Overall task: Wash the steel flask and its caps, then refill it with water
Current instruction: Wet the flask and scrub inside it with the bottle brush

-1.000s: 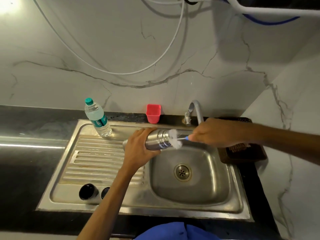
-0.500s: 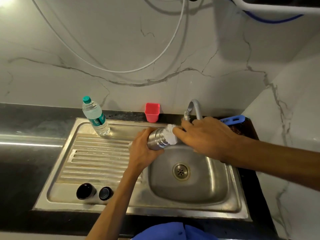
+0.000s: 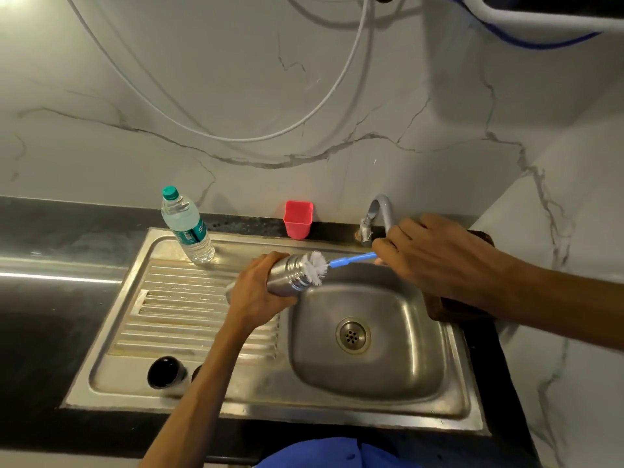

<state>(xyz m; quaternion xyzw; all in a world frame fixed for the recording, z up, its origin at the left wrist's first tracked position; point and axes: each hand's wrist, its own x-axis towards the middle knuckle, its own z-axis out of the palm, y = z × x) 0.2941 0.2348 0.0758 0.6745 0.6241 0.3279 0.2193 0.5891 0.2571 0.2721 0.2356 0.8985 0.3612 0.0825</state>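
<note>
- Head view, frame centre: the left hand (image 3: 257,292) wraps curled fingers round the steel flask (image 3: 289,275), held on its side above the sink (image 3: 368,336) basin's left edge.
- The right hand (image 3: 435,255) grips the bottle brush (image 3: 332,263) by its blue handle, white bristles at the flask's mouth.
- Lower left: two dark caps (image 3: 165,371) sit on the drainboard.

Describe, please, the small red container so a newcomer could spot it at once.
Find the stainless steel sink set into the dark counter. Along its back edge, against the marble wall, a small red plastic cup stands between the clear water bottle and the grey tap. It is the only red thing there.
</note>
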